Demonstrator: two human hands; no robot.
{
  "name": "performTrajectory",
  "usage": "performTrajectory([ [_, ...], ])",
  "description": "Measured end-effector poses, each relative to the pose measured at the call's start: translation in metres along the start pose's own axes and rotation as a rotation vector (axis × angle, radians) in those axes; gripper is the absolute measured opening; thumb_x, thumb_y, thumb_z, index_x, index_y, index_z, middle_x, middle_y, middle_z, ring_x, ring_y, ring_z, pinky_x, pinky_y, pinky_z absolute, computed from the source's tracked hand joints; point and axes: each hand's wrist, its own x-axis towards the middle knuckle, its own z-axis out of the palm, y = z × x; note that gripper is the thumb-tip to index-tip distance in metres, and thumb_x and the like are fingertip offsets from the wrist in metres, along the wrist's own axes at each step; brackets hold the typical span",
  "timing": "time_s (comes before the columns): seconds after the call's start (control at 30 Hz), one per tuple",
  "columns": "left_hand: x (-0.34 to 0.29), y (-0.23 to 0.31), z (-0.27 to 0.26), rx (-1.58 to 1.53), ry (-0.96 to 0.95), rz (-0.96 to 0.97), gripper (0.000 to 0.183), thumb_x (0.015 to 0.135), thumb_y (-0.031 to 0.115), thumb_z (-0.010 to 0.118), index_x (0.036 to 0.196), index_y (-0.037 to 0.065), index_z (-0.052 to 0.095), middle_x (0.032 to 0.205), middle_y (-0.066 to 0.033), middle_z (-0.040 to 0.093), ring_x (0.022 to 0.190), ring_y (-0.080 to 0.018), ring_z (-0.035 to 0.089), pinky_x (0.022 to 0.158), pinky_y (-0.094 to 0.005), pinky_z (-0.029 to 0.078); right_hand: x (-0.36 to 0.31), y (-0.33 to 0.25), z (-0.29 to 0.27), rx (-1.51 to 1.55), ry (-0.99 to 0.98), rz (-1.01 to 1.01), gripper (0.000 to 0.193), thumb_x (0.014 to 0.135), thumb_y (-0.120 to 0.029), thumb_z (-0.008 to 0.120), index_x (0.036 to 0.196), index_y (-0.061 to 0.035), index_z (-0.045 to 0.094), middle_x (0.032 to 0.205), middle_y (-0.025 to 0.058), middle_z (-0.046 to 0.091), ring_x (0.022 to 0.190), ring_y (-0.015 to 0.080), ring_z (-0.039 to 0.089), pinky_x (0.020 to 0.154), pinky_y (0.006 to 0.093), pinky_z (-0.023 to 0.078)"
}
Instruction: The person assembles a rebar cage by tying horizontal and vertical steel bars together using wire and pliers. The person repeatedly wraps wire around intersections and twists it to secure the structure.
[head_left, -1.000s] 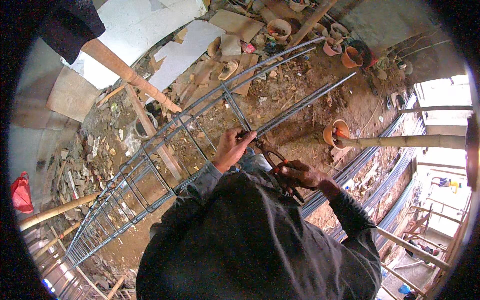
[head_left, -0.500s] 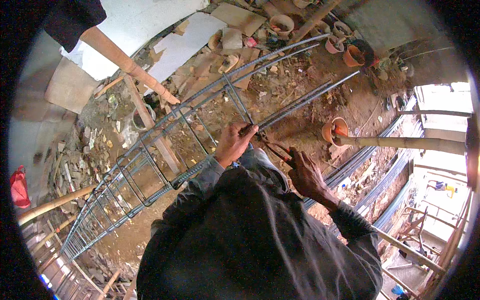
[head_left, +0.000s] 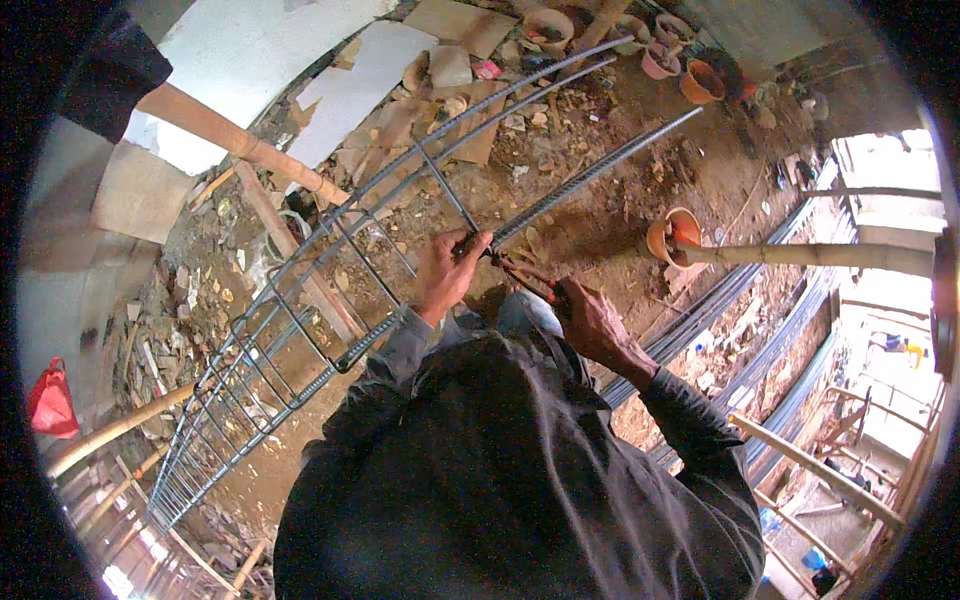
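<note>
A long rebar cage (head_left: 440, 178) runs from the far right down to the lower left, its bars joined by square stirrups. My left hand (head_left: 447, 275) is closed around the near bar where a stirrup corner meets it, thumb on top. My right hand (head_left: 602, 325) is shut on the handles of a pair of rusty pincers (head_left: 522, 274). The pincers' jaws meet the bar and stirrup joint, right beside my left fingertips. Any tie wire in the jaws is too small to make out.
A bamboo post (head_left: 245, 140) and wooden plank stand by the cage at left. An orange bucket (head_left: 656, 240) lies at right near another bamboo pole (head_left: 830, 258). Bundles of rebar (head_left: 775, 345) lie beyond my right arm. Rubble and boards (head_left: 365, 85) cover the far ground.
The pincers' handles look closer together, and my right hand has turned slightly. The whole view has shifted a little; my left hand stays on the same joint.
</note>
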Motion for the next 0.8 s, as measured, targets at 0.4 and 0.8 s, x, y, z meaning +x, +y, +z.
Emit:
performTrajectory([
  [0.4,-0.079,0.056,0.042,-0.139,0.626,-0.095,0.018,0.097,0.016,0.072,0.095,-0.001,0.067,0.085,-0.0175,0.065,0.073,-0.0313,0.064,0.068,-0.0400,0.049,0.023,0.065,0.017,0.064,-0.090,-0.192,0.036,0.097,-0.021,0.065,0.126,-0.0022,0.058,0.108,0.0269,0.069,0.098,0.0476,0.067,0.083,0.0529,0.052],
  [0.8,-0.092,0.022,0.088,-1.347,-0.130,-0.559,0.052,0.107,0.047,0.054,0.137,0.005,0.059,0.131,-0.0107,0.064,0.120,-0.0240,0.060,0.106,-0.0420,0.048,0.028,0.029,-0.001,1.278,-0.997,0.253,0.018,0.102,-0.025,0.066,0.111,-0.0109,0.058,0.086,-0.0008,0.055,0.062,0.0107,0.051,0.051,0.0299,0.039],
])
